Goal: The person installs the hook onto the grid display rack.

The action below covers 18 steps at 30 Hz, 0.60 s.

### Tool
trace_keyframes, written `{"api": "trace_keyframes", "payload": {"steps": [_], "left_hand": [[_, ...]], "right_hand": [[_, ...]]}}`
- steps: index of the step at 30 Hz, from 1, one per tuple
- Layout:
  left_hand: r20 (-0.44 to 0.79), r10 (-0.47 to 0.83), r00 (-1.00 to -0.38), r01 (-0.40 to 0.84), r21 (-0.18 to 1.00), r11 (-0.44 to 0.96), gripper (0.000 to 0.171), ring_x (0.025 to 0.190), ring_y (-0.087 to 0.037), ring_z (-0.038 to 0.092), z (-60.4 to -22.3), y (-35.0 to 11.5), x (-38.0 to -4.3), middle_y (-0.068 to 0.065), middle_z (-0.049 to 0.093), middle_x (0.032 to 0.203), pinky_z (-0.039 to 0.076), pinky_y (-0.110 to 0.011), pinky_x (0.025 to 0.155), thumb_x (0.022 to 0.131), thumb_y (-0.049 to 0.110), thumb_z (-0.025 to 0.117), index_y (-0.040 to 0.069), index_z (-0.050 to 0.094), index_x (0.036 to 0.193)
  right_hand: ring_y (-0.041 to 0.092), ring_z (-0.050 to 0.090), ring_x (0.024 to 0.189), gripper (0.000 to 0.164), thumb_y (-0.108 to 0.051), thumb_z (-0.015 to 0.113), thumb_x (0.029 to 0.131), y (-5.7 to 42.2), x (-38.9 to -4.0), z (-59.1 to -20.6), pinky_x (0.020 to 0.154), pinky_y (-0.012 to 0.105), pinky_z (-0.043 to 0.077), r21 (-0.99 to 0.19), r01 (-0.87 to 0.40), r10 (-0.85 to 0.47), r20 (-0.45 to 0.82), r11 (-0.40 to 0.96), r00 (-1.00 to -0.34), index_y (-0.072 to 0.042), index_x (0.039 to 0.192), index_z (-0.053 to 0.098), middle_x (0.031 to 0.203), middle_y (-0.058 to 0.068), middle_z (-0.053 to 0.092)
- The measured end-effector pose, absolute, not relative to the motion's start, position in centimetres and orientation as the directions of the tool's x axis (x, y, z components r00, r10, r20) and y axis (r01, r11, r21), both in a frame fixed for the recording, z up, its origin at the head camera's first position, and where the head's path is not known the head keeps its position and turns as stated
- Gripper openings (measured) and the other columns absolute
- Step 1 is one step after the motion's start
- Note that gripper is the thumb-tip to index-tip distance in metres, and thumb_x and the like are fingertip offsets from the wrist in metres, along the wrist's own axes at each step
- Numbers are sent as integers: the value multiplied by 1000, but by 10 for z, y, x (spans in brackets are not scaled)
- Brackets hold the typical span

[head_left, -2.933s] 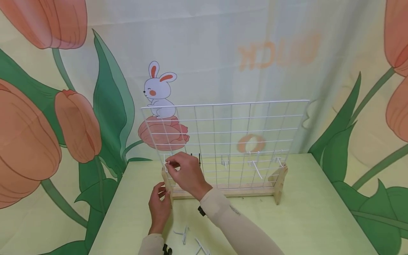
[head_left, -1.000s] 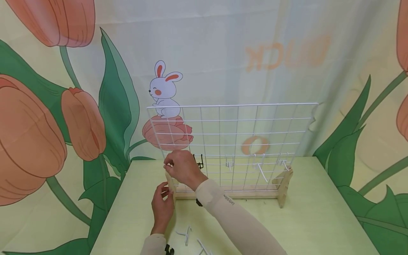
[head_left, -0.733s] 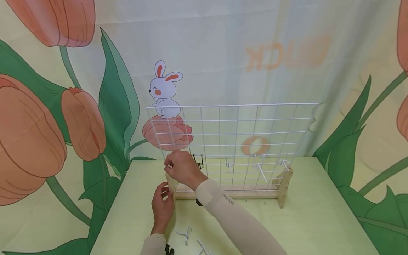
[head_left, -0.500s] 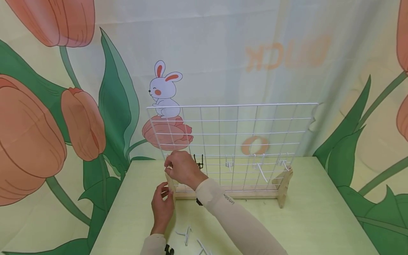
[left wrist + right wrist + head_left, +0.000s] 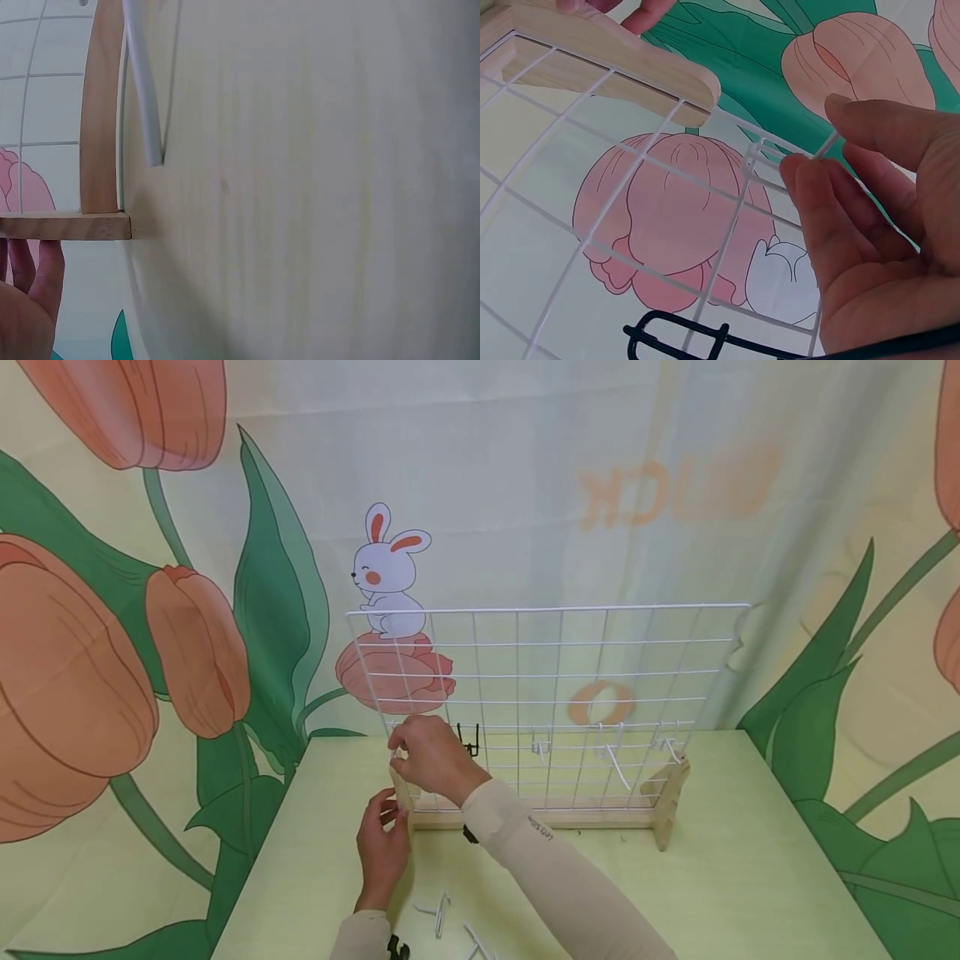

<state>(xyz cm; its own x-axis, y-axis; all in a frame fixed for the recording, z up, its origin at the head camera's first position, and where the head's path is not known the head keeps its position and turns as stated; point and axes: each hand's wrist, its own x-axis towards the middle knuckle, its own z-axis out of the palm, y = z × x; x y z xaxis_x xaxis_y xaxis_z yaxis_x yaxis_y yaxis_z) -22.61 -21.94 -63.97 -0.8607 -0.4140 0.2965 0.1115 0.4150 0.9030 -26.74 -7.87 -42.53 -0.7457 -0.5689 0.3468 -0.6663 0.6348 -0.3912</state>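
Note:
At the left side of the white wire grid [image 5: 536, 675], my right hand [image 5: 438, 760] pinches the rod of a white wire hook [image 5: 826, 142] between thumb and fingertips. The hook's looped base lies against the grid's wires in the right wrist view. My left hand [image 5: 382, 852] is lower down, its fingertips touching the outer face of the left wooden foot [image 5: 64, 226]. Its fingers [image 5: 49, 274] look fairly straight in the left wrist view. A black hook [image 5: 470, 743] hangs on the grid just right of my right hand. The pinched hook is mostly hidden in the head view.
More white hooks hang along the same row, including a long one [image 5: 617, 764] and one near the right wooden foot [image 5: 662, 802]. Loose white hooks [image 5: 438, 914] lie on the pale green table [image 5: 735, 893] in front. A printed curtain [image 5: 487, 460] stands behind.
The head view has shifted slightly. My right hand stays at the grid's left side, with its fingertips moving only slightly. The left hand keeps its place against the wooden foot.

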Motion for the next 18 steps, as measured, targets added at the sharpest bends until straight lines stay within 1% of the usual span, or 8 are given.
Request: {"api": "trace_keyframes", "payload": {"steps": [11,15,18], "left_hand": [[285,-423,-860,94,904,418,40,109,-32,72,-640,-218,-227,-13,69,117,63,-51,89,100,3,70,15,62,137],[294,-422,-858,102,902,420,40,109,-33,73,-641,-218,-227,-14,69,116,63,-53,89,99,2,71,14,62,136],[295,-423,-857,101,900,424,40,109,-34,72,-641,-218,-227,-14,69,117,62,-54,90,99,2,71,14,62,137]], "right_hand": [[10,65,92,20,-23,82,93,-70,-262,-418,83,23,56,-453,-657,-573,327,603,-751,-14,111,81,103,-2,78],[10,64,89,20,-24,81,94,-64,-255,-412,81,23,55,-476,-657,-563,345,585,-751,-14,112,81,101,-2,78],[10,64,89,21,-26,81,94,-59,-248,-409,80,21,54,-509,-649,-543,361,566,-758,-15,112,81,100,-5,77]]}}
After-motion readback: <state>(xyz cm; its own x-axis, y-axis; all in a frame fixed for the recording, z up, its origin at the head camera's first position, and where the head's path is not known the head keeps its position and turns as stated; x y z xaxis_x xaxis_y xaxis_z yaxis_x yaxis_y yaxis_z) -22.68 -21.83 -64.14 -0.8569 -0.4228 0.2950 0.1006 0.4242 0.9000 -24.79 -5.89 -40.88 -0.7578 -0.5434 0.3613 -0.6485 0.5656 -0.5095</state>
